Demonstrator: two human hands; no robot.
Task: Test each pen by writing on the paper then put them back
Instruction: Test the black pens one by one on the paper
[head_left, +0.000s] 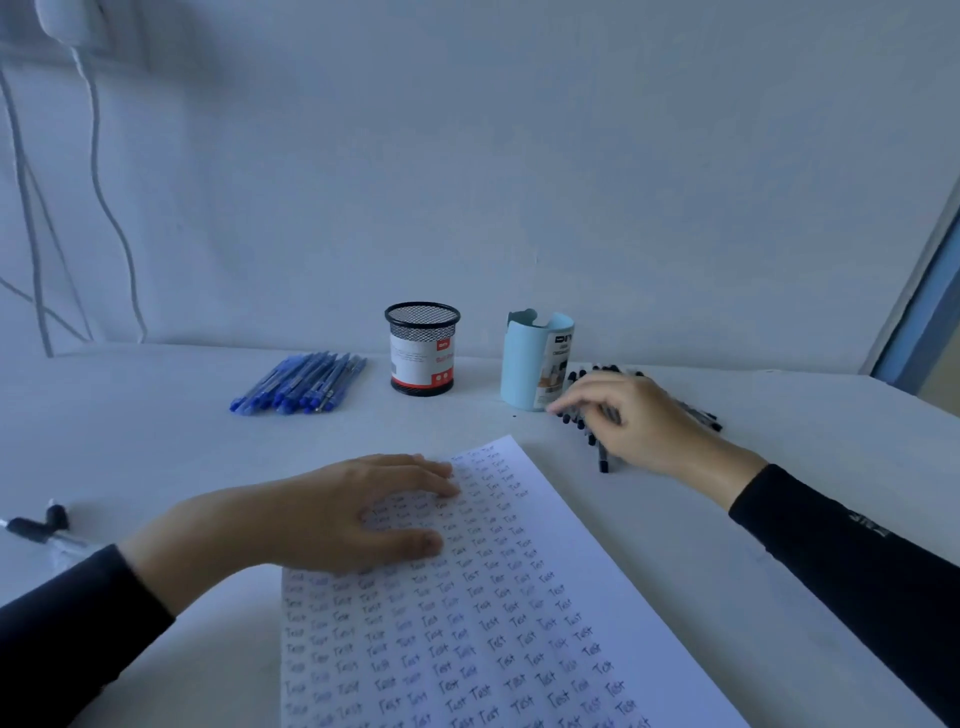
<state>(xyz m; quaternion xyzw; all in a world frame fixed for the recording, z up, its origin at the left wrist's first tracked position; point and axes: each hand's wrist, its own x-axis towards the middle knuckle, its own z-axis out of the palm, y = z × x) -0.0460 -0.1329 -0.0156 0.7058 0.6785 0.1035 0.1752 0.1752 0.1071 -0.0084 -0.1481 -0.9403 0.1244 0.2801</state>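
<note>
A white sheet of paper (519, 623) covered in rows of the word "Test" lies at the front middle of the table. My left hand (353, 512) lies flat on its upper left part, fingers straight. A pile of black pens (592, 431) lies right of the light blue pen holder (524, 364). My right hand (628, 421) rests on top of that pile with bent fingers and its fingertips on the pens. Its thumb is hidden, so I cannot tell whether it pinches a pen. Several blue pens (306, 387) lie in a bundle at the back left.
A black mesh pen cup (422, 348) with a red and white label stands between the blue pens and the blue holder. A black pen and a loose cap (39, 527) lie at the left edge. White cables (98, 208) hang on the wall at the left.
</note>
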